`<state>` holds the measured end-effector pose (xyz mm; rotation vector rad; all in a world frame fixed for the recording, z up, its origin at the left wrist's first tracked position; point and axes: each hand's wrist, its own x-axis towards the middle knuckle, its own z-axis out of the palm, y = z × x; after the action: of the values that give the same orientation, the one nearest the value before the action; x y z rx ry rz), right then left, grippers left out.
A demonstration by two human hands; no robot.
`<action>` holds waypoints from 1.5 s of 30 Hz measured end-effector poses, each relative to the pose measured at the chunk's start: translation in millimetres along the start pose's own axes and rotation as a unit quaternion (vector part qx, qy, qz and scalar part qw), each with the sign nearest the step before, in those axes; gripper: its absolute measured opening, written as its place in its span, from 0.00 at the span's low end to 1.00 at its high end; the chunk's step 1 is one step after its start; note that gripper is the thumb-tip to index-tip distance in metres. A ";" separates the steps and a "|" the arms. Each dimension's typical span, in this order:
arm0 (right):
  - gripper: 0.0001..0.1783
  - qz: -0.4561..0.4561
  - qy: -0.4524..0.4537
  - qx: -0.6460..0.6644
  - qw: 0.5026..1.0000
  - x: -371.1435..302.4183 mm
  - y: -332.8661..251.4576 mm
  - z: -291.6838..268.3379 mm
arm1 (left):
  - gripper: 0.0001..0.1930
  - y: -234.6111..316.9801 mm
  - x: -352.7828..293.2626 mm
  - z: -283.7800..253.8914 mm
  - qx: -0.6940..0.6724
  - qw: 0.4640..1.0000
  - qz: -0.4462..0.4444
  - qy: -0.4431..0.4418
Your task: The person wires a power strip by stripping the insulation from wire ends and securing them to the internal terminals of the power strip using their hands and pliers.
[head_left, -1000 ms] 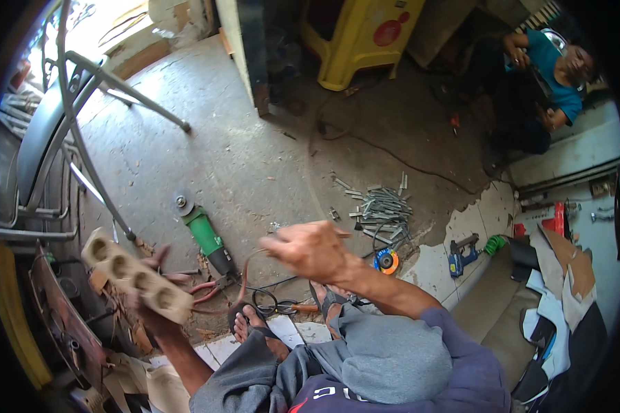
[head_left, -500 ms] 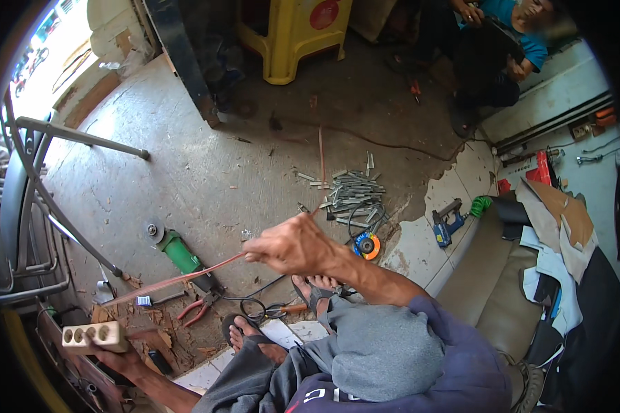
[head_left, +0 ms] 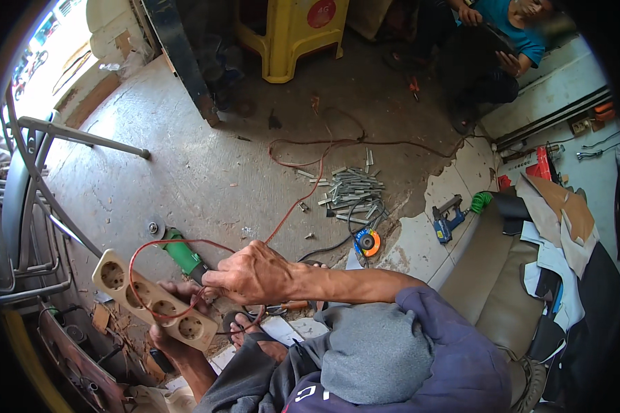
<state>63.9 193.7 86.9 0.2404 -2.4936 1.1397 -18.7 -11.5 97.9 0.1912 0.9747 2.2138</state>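
Observation:
A cream power strip (head_left: 151, 303) with several round sockets is gripped in my left hand (head_left: 180, 351), tilted across the lower left. My right hand (head_left: 253, 277) is closed on a red cord (head_left: 293, 212) beside the strip's near end. One loop of that cord arches over the sockets, and the rest runs away across the floor in loose bends. Behind my hands lies a green angle grinder (head_left: 180, 255), its body partly covered. My right fingertips and the cord's end at the strip are hard to make out.
Metal staple strips (head_left: 355, 194) lie heaped ahead, near an orange-and-blue disc (head_left: 368, 242). A blue staple gun (head_left: 448, 220) with a green coiled hose rests at right. A yellow stool (head_left: 282, 51) and a seated person (head_left: 506, 48) are at the back; a metal-framed chair (head_left: 83, 134) stands left.
My left hand has brought the power strip up and right, turning it. My right hand has moved down and left toward it. The cord, formerly stretched taut, now hangs in loops.

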 end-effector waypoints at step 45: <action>0.16 0.075 -0.055 -0.021 0.995 -30.8 30.4 2.2 | 0.35 20.6 -9.1 -59.1 0.263 0.955 0.100 0.090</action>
<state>81.9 211.8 51.8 0.1095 -2.6678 1.1595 -46.2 -62.1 71.7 0.3466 1.7049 2.1258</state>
